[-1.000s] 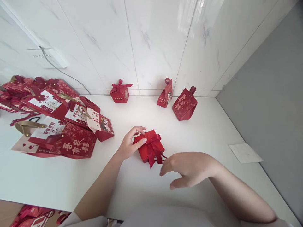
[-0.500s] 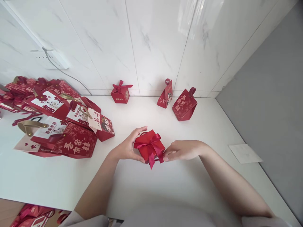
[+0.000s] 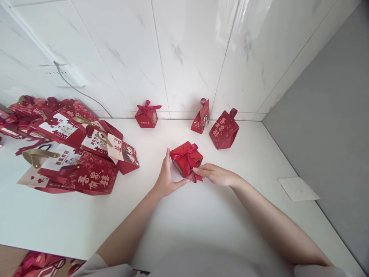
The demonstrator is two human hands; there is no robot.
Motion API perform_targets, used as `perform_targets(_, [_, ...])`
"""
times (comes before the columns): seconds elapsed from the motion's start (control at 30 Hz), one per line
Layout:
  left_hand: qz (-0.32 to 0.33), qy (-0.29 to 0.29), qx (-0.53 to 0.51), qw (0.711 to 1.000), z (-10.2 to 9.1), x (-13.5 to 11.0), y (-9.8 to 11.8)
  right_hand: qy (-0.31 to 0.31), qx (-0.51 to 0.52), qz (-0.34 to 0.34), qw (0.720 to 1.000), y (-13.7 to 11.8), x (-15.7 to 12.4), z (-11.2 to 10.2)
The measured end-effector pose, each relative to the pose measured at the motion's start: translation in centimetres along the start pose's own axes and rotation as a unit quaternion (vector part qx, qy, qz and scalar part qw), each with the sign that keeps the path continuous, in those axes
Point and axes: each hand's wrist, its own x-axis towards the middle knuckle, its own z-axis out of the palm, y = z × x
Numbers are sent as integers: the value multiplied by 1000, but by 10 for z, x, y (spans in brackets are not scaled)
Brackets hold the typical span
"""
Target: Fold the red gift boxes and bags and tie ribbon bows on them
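Observation:
A red gift box with a ribbon bow tied over its top is between my two hands, above or on the white counter. My left hand cups the box's left side, its fingers along the far left wall and its thumb at the front corner. From the right, my right hand pinches a hanging ribbon tail at the box's front right; its other fingertips are partly hidden beside the box. Farther back stand a small bow-tied box, a narrow red box and a larger looped red box.
Several red gift boxes with handles crowd the left of the counter. A white flat piece lies near the right edge. Behind are a tiled wall and a socket with a cable. Red packaging sits below left.
Both hands and the gift box have moved away from me, slightly right. The box has turned a little, and my right hand has come in closer over the ribbon at its front.

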Motion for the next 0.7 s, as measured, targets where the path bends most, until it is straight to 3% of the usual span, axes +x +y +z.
perform_targets(0.3, [-21, 25, -40, 999, 10, 6, -13, -27, -68, 41, 997, -13, -8, 3])
perform_targets(0.47, [-1, -15, -65, 998, 4, 9, -15, -26, -118, 75, 990, -24, -16, -3])
perform_targets(0.7, [12, -106, -81, 991, -16, 14, -12, -86, -144, 102, 981, -10, -9, -4])
